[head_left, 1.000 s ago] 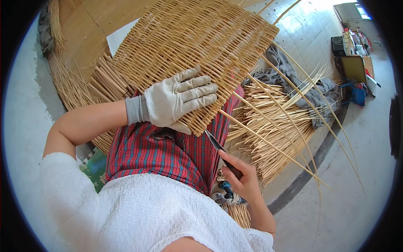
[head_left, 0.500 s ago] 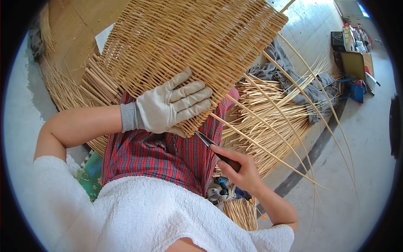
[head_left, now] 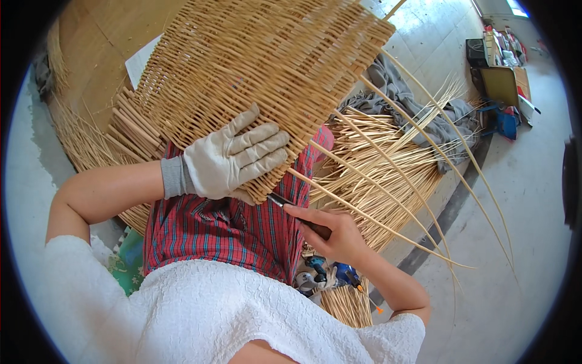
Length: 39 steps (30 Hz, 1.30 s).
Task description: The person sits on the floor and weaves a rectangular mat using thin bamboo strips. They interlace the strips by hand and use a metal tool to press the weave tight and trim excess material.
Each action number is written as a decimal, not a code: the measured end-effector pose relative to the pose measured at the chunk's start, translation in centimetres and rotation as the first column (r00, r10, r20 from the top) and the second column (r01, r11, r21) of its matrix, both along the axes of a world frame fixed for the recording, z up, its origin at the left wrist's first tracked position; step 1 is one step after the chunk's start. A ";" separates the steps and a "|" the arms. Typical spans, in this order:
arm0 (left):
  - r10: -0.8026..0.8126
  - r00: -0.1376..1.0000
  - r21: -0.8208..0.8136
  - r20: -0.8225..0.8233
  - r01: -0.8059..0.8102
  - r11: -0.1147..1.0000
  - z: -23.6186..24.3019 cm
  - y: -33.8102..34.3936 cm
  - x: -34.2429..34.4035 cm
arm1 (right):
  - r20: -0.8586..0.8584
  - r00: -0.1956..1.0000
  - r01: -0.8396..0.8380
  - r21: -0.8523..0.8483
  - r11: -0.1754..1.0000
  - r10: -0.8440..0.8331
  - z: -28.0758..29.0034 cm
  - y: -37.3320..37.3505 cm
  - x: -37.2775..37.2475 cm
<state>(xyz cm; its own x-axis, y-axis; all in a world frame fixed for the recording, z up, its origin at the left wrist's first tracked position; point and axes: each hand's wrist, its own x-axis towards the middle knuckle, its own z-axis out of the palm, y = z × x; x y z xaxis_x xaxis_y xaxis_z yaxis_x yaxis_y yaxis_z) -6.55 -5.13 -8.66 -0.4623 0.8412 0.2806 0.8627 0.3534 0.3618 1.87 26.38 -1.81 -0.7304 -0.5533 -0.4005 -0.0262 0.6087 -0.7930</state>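
Note:
A woven wicker panel (head_left: 242,67) lies slanted over my lap, its near corner toward me. My left hand (head_left: 227,155), in a pale work glove with a grey cuff, rests on it near that corner. Its fingers are stretched and spread over the weave, while the thumb sits low by the near edge. My bare right hand (head_left: 333,233) is closed round a dark-handled tool with a tapering metal blade (head_left: 277,200). Its index finger lies along the tool toward the metal. The blade meets the panel's near corner, and its tip is hidden there.
Long bare rods (head_left: 394,170) stick out from the panel's right side. Below them lies a pile of loose rods (head_left: 376,188) with grey cloth (head_left: 394,82). More bundled rods (head_left: 130,124) are at the left. Blue-and-black tools (head_left: 345,274) lie by my right thigh.
The whole view has shifted slightly. My right hand is nearer the panel's corner, and less of the metal blade shows. My left hand stays spread on the panel.

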 end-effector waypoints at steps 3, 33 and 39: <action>0.003 1.000 -0.027 -0.016 -0.003 1.000 1.6 0.8 -0.4 | 0.662 0.737 0.327 -0.172 0.929 -0.137 -0.5 1.1 0.4; 0.076 0.994 -0.110 -0.076 -0.084 0.990 1.8 1.1 1.1 | 0.554 0.307 0.927 0.008 0.374 -0.774 -29.1 16.5 8.0; 0.080 0.994 -0.091 -0.081 -0.087 0.992 2.8 1.8 1.2 | 0.547 0.455 0.642 -0.749 -0.167 -0.703 -5.6 7.1 12.2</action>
